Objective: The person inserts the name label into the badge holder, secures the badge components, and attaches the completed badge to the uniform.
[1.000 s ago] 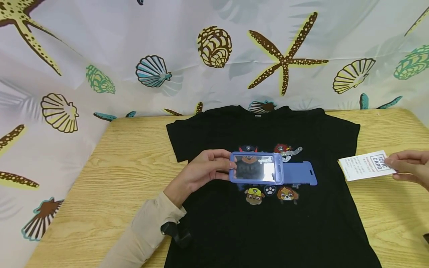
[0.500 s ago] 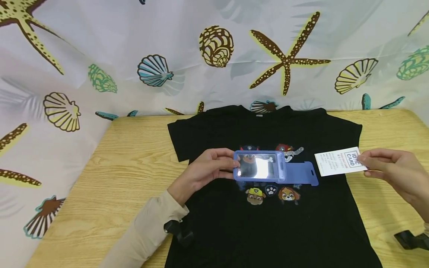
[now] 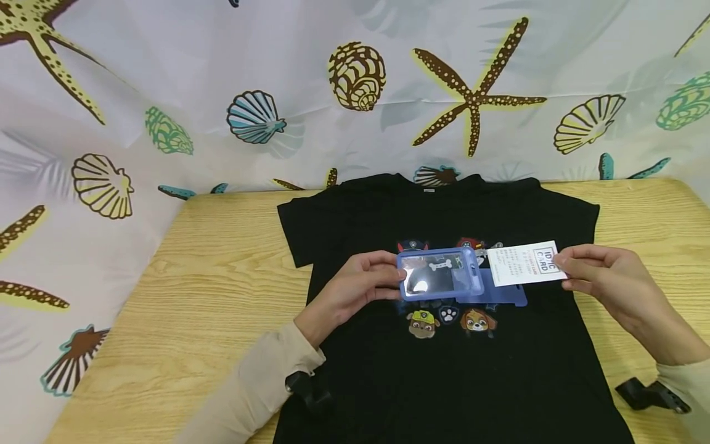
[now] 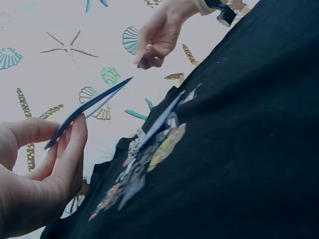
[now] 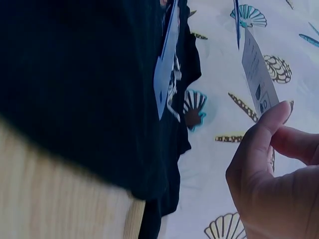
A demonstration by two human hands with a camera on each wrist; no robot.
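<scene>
My left hand [image 3: 360, 287] pinches the left end of a blue card holder [image 3: 477, 254] with a clear window, raised above a black T-shirt [image 3: 444, 382]. In the left wrist view the holder [image 4: 94, 103] is seen edge-on between thumb and fingers. My right hand [image 3: 616, 283] pinches the right end of a white card [image 3: 516, 265] printed "ID/IC CARD". The card's left end is close to the holder's right end; the right wrist view shows a small gap between them. A flat blue slide cover [image 3: 499, 297] with a slot lies on the shirt, partly hidden beneath both.
The T-shirt with printed cartoon dogs lies spread on a wooden table [image 3: 222, 271]. A strap with a snap [image 3: 497, 245] shows behind the card. A white curtain [image 3: 310, 49] with shells and starfish hangs behind. Both wrists carry black camera mounts [image 3: 651, 394].
My right hand has brought the card leftward from the table's right side up to the holder. My left hand has shifted the holder slightly right, over part of the blue cover.
</scene>
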